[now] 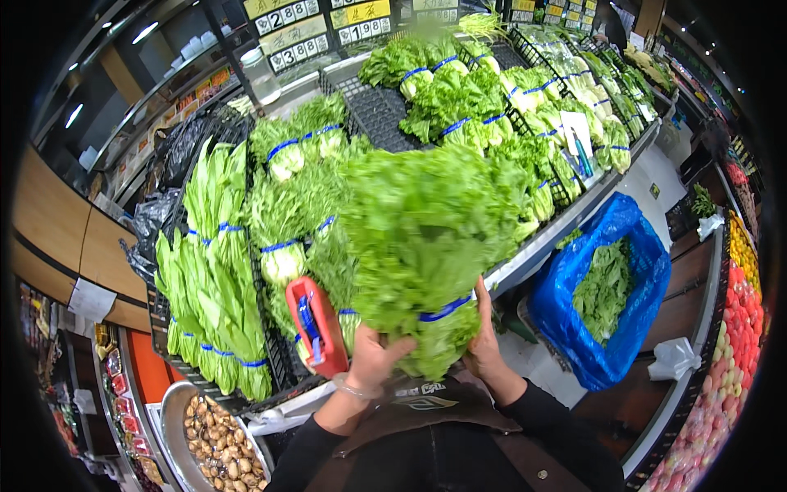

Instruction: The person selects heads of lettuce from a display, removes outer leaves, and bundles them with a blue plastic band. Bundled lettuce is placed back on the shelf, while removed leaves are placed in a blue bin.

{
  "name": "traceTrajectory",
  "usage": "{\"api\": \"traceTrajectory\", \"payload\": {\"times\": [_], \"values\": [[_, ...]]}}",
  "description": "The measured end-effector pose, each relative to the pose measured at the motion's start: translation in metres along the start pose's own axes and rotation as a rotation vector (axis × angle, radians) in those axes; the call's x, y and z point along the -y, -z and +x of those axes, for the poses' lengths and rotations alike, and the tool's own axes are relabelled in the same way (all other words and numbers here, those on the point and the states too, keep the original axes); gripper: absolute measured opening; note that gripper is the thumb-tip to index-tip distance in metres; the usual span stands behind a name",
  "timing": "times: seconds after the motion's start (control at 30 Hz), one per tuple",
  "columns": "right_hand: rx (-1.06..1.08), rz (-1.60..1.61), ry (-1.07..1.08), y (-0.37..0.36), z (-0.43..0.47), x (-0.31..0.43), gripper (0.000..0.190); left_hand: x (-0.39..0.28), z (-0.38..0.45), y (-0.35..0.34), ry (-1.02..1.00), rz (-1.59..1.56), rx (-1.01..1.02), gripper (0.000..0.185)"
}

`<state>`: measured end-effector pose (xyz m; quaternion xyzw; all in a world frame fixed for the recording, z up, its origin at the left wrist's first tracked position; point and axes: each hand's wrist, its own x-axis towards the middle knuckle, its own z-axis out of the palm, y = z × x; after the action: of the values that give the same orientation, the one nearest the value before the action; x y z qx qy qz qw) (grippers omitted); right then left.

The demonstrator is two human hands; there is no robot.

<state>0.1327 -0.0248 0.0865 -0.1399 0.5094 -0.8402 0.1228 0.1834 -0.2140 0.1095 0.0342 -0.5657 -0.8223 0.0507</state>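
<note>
A large leafy lettuce bunch [424, 234], bound by a blue tape band [444, 310], is held up close before me. My left hand [378, 357] grips its lower left side near the base. On the opposite side my right hand [486, 344] supports the stem end, its thumb pointing up. Just left of my left hand, a red tape dispenser [318, 329] with blue tape in it rests on the greens. Behind the bunch, more taped lettuces [458, 101] lie in a black plastic crate [375, 111]. The leaves of the held bunch look blurred.
Long-leaf greens [212, 301] fill the crate at left, beside taped frilly greens [295, 203]. At right stands a bin lined with a blue plastic bag [648, 270], loose leaves inside. A metal basin of clams [175, 424] sits lower left. A teal-handled tool [581, 157] lies on the display.
</note>
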Motion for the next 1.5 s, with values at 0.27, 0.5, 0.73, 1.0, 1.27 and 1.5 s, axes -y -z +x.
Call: {"api": "traceTrajectory", "payload": {"times": [0.27, 0.5, 0.73, 1.0, 1.27, 1.5], "values": [[-0.117, 0.239, -0.185, 0.106, 0.125, 0.03, 0.088, 0.019, 0.14, -0.066, -0.129, 0.122, 0.054, 0.091], [0.386, -0.607, 0.178, 0.13, 0.262, 0.076, 0.085, 0.024, 0.281, -0.107, -0.124, 0.061, -0.488, 0.092], [0.364, -0.447, 0.208, 0.161, 0.284, 0.083, 0.071, -0.003, 0.436, -0.025, -0.246, 0.154, -0.745, 0.095], [0.137, -0.371, -0.135, 0.228, 0.218, 0.054, 0.049, 0.032, 0.551, 0.026, 0.013, 1.033, -1.046, 0.124], [-0.03, -0.392, -0.256, 0.233, 0.214, 0.045, 0.034, 0.04, 0.575, 0.03, -0.083, 1.345, -1.144, 0.108], [-0.188, -0.456, -0.193, 0.226, 0.198, 0.039, 0.028, 0.015, 0.559, 0.04, 0.173, 1.319, -0.889, 0.138]]}}
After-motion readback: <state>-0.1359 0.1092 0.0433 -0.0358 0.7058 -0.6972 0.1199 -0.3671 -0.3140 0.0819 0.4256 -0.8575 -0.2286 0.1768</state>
